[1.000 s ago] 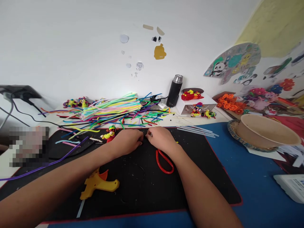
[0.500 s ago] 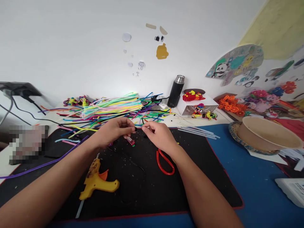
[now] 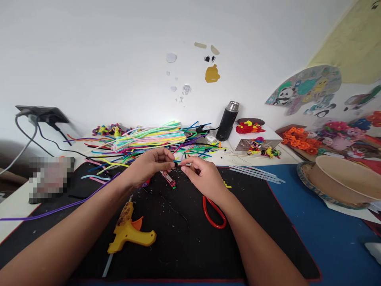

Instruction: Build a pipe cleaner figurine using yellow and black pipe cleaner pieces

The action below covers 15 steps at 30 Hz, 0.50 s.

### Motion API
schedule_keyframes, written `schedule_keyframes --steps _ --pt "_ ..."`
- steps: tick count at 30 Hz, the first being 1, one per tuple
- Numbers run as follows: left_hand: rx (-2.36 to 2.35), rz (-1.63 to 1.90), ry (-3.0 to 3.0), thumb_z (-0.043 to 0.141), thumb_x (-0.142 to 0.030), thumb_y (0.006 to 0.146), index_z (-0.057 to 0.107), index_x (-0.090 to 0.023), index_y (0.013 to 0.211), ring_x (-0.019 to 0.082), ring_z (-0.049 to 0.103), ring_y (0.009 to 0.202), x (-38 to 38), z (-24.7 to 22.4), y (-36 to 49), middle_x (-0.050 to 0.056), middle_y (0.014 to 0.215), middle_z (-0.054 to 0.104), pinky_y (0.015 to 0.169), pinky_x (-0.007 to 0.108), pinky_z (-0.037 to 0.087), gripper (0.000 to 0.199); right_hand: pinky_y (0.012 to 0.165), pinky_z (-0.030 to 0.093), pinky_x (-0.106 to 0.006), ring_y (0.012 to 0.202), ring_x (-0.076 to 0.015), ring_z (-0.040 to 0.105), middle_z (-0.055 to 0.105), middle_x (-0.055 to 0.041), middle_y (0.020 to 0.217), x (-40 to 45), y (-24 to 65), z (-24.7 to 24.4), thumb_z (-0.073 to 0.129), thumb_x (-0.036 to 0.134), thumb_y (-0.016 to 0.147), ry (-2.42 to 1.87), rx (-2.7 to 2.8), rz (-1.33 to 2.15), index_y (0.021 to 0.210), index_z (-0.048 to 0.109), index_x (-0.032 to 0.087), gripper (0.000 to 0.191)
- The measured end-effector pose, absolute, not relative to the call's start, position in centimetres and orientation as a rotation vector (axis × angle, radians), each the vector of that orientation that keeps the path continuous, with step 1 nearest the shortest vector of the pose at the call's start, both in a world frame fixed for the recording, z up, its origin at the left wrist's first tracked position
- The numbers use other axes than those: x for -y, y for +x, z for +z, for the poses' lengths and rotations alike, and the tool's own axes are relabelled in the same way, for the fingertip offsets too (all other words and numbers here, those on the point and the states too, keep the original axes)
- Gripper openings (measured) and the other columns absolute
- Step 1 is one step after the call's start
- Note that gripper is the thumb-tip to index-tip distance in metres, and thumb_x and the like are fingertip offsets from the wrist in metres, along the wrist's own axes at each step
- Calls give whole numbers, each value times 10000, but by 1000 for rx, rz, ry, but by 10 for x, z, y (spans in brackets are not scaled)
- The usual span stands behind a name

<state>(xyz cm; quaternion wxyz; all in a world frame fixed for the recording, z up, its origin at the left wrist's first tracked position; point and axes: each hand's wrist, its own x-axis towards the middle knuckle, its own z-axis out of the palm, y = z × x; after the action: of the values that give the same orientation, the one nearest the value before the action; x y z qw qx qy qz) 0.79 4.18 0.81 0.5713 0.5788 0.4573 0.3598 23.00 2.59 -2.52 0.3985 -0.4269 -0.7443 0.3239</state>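
Observation:
Over the far part of the black mat (image 3: pixel 184 254), my left hand (image 3: pixel 154 166) pinches a small dark piece between thumb and fingertips. My right hand (image 3: pixel 204 174) is beside it, thumb and forefinger closed at the piece's right end, where a thin strand shows. The fingers hide most of what is held. Just below my left hand lies a small red lighter-like item (image 3: pixel 169 180). A yellow glue gun (image 3: pixel 131 230) with a clear stick rests under my left forearm. Near my right wrist is a red loop-handled tool (image 3: pixel 214 214), partly covered by the hand.
Colourful pipe cleaners (image 3: pixel 151 137) are heaped by the wall. A black thermos (image 3: pixel 228 121) stands behind, beside a white box (image 3: pixel 262 133) with small figures. Clear glue sticks (image 3: pixel 257 174) lie at the mat's far right. A large bowl (image 3: pixel 348 178) sits at the right.
The camera view has shifted, so everything appears further right and slightly lower. Both hands remain pinched together, with the fingertips slightly changed.

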Motion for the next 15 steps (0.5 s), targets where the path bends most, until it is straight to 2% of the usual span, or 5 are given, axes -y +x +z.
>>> schedule_keyframes --steps 4,9,15 --pt "-1054 836 1421 878 -328 718 664 -184 937 138 618 678 -41 3 9 -21 755 674 630 257 481 338 590 361 -267 557 -133 506 553 70 616 -24 228 -28 684 301 981 -1098 1941 776 1138 757 246 181" --pt "-993 766 1421 854 -313 758 634 -183 1000 161 659 743 -39 -1 12 2 827 703 701 297 533 352 585 349 -260 560 -136 511 584 67 618 -22 225 -31 687 287 986 -1126 2004 721 1141 756 249 174" --pt "-975 829 1271 891 -287 703 666 -170 964 135 639 703 -36 1 16 -11 818 681 661 265 522 363 597 354 -257 577 -140 531 610 55 651 -23 225 -29 671 286 997 -1143 2007 659 1094 749 244 131"
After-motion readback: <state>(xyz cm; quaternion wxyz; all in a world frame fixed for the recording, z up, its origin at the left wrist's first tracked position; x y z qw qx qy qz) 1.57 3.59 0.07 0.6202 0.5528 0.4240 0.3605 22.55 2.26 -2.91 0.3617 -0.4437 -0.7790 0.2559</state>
